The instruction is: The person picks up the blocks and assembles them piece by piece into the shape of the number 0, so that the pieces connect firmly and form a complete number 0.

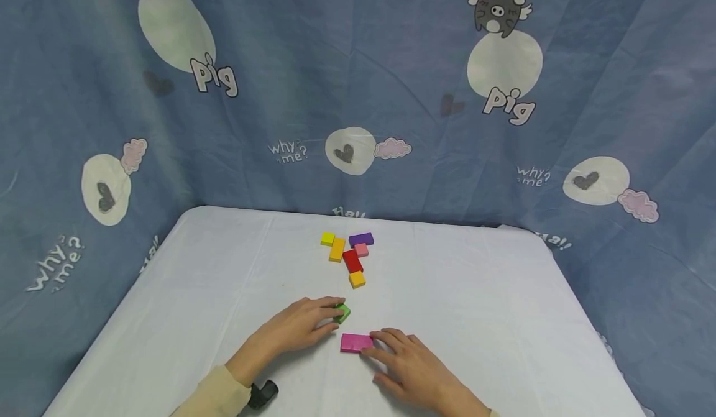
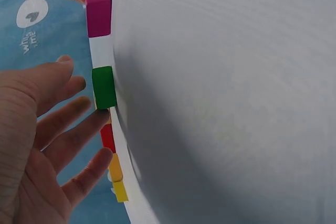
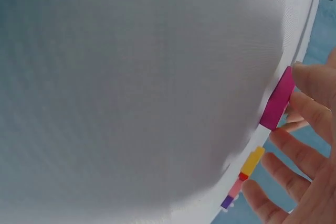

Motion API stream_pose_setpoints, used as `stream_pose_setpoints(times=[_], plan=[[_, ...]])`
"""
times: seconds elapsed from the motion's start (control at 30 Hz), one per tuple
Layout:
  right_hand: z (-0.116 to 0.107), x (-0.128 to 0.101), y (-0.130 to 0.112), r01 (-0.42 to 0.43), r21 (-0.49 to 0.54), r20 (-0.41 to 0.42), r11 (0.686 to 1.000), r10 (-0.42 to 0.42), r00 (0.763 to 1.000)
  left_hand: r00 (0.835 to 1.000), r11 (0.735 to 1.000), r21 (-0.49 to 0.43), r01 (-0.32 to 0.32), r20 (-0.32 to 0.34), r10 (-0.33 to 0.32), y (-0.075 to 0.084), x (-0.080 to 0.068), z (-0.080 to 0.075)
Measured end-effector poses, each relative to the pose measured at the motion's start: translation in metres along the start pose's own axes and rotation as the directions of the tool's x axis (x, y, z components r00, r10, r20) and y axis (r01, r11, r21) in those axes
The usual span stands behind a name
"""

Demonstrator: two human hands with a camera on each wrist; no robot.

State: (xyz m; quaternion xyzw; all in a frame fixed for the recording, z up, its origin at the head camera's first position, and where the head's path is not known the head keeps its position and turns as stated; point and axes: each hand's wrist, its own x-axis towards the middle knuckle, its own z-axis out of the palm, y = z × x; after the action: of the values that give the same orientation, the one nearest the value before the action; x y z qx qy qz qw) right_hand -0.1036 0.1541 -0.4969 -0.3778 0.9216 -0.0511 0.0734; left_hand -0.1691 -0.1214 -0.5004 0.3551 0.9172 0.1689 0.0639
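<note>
My left hand (image 1: 299,325) reaches in from the left, fingers spread around a small green block (image 1: 344,312). In the left wrist view a fingertip lies at the lower end of the green block (image 2: 104,87), while the thumb stands apart from it. Lying nearer me is a magenta rectangular block (image 1: 353,343). My right hand (image 1: 411,364) is at its right end, with loosely extended fingertips at the edge. From the right wrist, the magenta block (image 3: 277,99) shows beside the fingers, not enclosed by them; exact contact is hard to tell.
Farther back on the white table (image 1: 475,305) lie a yellow block (image 1: 327,238), an orange block (image 1: 337,250), a purple block (image 1: 361,240), a pink block (image 1: 362,250), a red block (image 1: 353,261) and a yellow-orange block (image 1: 357,279). A patterned blue curtain (image 1: 313,81) hangs behind.
</note>
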Motion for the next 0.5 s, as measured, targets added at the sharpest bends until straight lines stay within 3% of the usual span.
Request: stream_pose_setpoints(times=[0.27, 0.5], plan=[[0.0004, 0.0008, 0.0008, 0.038, -0.011, -0.048, 0.999, -0.038, 0.998, 1.000, 1.000, 0.001, -0.021, 0.003, 0.021, 0.0033, 0.0009, -0.0005], [0.0007, 0.0021, -0.0004, 0.011, 0.007, -0.007, 1.000, -0.011, 1.000, 1.000, 1.000, 0.021, -0.014, 0.003, 0.014, 0.0042, 0.0006, 0.0004]])
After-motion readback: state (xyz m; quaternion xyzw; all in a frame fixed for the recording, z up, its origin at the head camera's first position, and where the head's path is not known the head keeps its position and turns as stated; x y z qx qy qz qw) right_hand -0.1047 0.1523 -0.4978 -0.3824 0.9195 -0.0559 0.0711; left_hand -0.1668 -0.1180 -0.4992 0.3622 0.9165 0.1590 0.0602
